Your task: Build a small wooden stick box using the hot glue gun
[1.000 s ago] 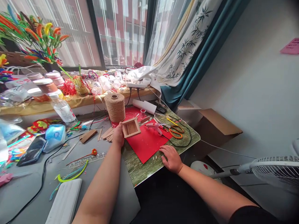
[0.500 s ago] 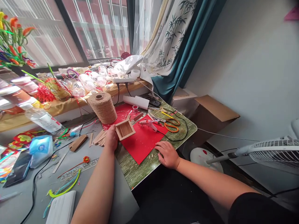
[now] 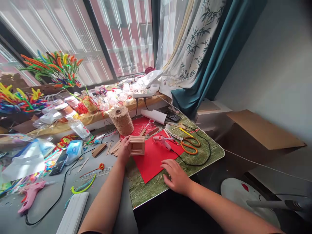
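My left hand (image 3: 125, 150) grips a small box of wooden craft sticks (image 3: 136, 139) by its left side, holding it over the left edge of the red sheet (image 3: 156, 159). One open face of the box shows. My right hand (image 3: 175, 175) rests at the front of the green wood-patterned board (image 3: 140, 191), its fingers apart and holding nothing, by the sheet's lower right edge. Beyond it a pink and white glue gun (image 3: 162, 141) lies on the sheet. Orange-handled scissors (image 3: 190, 146) are to the right of the glue gun.
A big twine spool (image 3: 122, 122) stands behind the box. Loose craft sticks (image 3: 115, 148) lie left of my left hand. A second pink glue gun (image 3: 31, 195) is on the grey table at left, its black cord trailing. A cardboard box (image 3: 263, 128) stands right of the board.
My left hand has turned the craft-stick box, so its slatted side shows more. The view has swung left, bringing the second glue gun in. My right hand's fingers have lifted slightly.
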`<action>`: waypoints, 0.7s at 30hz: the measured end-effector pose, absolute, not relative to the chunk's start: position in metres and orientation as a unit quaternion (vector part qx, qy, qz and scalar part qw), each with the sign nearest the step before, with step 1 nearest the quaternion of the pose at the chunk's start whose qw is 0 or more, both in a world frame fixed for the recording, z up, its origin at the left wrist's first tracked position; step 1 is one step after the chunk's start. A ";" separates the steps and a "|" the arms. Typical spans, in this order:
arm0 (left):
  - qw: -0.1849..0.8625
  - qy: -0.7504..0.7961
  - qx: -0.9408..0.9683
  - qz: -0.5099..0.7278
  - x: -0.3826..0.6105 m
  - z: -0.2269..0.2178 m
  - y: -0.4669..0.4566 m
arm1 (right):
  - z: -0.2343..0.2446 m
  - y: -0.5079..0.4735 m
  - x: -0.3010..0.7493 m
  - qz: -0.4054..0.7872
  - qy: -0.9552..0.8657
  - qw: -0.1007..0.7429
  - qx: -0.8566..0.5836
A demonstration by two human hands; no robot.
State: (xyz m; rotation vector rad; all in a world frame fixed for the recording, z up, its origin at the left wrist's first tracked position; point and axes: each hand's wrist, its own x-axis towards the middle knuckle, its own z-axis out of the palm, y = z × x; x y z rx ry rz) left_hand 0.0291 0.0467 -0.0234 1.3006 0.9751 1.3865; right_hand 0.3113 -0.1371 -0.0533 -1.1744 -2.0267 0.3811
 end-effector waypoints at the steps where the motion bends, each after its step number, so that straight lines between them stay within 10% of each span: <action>1: 0.470 0.403 0.537 0.573 0.032 -0.018 0.042 | -0.047 -0.124 0.307 0.172 -0.788 0.401 -0.434; 7: 0.336 0.415 0.579 0.616 0.055 -0.013 -0.008 | -0.033 -0.032 0.249 0.419 -0.581 0.595 -0.365; 21: 0.433 0.464 0.458 0.622 0.108 -0.044 -0.046 | -0.065 -0.022 0.245 0.513 -0.564 0.568 -0.311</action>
